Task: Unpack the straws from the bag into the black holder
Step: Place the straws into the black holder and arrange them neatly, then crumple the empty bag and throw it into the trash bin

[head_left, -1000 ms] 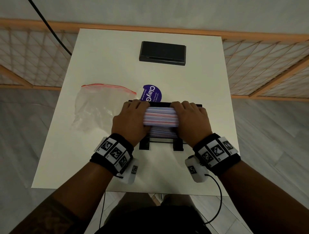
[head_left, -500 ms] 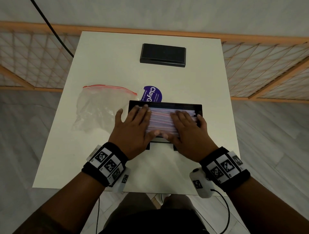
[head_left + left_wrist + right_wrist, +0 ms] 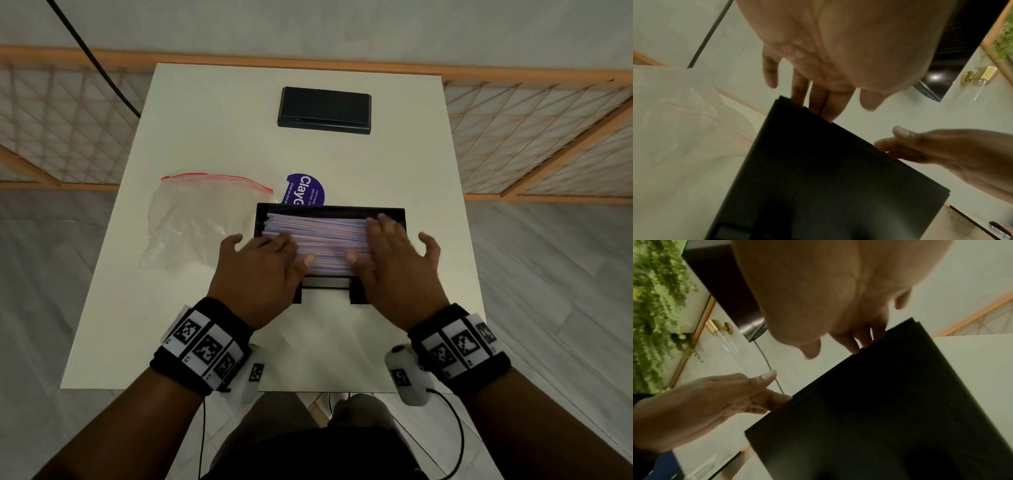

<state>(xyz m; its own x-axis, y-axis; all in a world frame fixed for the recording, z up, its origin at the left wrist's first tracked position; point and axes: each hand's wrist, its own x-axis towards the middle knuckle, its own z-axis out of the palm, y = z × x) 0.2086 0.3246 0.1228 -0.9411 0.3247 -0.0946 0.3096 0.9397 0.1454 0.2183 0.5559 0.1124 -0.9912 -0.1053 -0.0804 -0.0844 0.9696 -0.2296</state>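
Observation:
The black holder (image 3: 397, 214) stands on the white table (image 3: 212, 130) in front of me, filled with a layer of pink and blue striped straws (image 3: 322, 233). My left hand (image 3: 263, 253) lies flat on the left part of the straws, fingers straight. My right hand (image 3: 390, 250) lies flat on the right part, fingers spread, thumb at the near edge. The clear zip bag (image 3: 198, 219) with a red seal lies limp to the left. In the wrist views the holder's dark wall (image 3: 818, 170) (image 3: 890, 394) hides the straws, with fingertips (image 3: 830, 110) (image 3: 855, 347) reaching over its rim.
A black rectangular lid or box (image 3: 324, 110) lies at the far middle of the table. A purple round label (image 3: 303, 190) sits just behind the holder. A wooden lattice rail (image 3: 534, 137) runs behind and beside the table. A black cable (image 3: 92, 61) hangs at the far left.
A second ago both hands gripped the straw bundle above the holder. The straws now lie in the holder, and both hands have flattened and slid apart over them.

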